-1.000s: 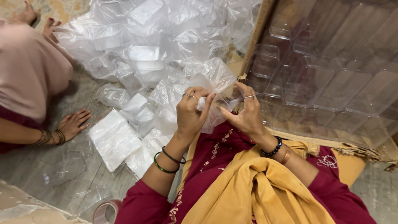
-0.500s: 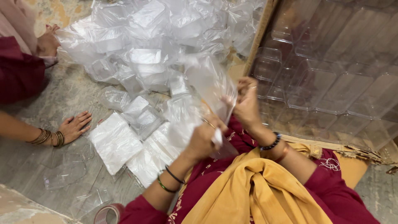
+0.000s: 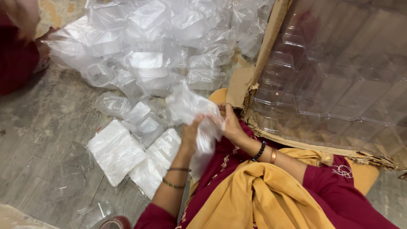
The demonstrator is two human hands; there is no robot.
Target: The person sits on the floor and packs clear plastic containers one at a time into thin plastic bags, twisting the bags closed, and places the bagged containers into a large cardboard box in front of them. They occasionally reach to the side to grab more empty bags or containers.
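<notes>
- A thin clear plastic bag (image 3: 190,111) is held up above the person's lap, its lower part hanging down between both hands.
- The left hand (image 3: 191,132) is closed on the bag's left side, fingers curled into the film.
- The right hand (image 3: 231,124) grips the bag's right edge, just beside the left.
- Flat stacks of white bags (image 3: 115,150) lie on the floor to the left.
- A heap of bagged clear containers (image 3: 148,55) lies beyond.
- A torn cardboard box (image 3: 271,38) of clear trays stands at the right.

Soft even daylight, mild glare on plastic, hands slightly motion-blurred.
</notes>
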